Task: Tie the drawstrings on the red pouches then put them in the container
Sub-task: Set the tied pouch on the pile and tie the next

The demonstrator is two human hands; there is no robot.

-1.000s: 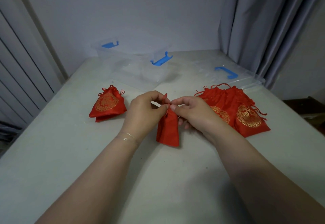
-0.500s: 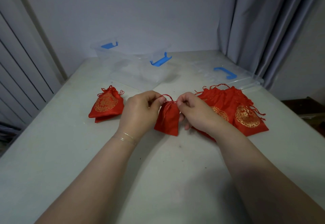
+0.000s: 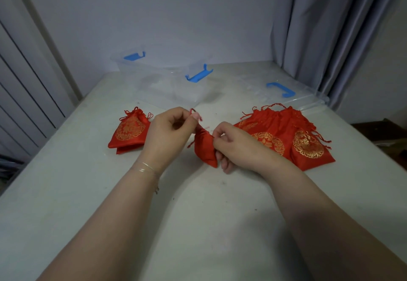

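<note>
A small red pouch (image 3: 205,148) hangs tilted between my hands above the table. My left hand (image 3: 169,133) pinches its red drawstring (image 3: 196,114) and holds it up and to the left. My right hand (image 3: 235,146) grips the pouch at its neck, with fingers curled under the cloth. A tied red pouch with gold print (image 3: 130,132) lies to the left. A pile of several red pouches (image 3: 286,137) lies to the right. The clear container with blue clips (image 3: 167,77) stands open at the back.
A clear lid with a blue clip (image 3: 279,90) lies at the back right, by the grey curtain (image 3: 330,27). The white table (image 3: 198,225) runs toward me. Its right edge drops off beyond the pouch pile.
My hands have moved apart. The left one has drawn the string up and leftward, and the right one has shifted down onto the pouch's neck. The pouch now tilts.
</note>
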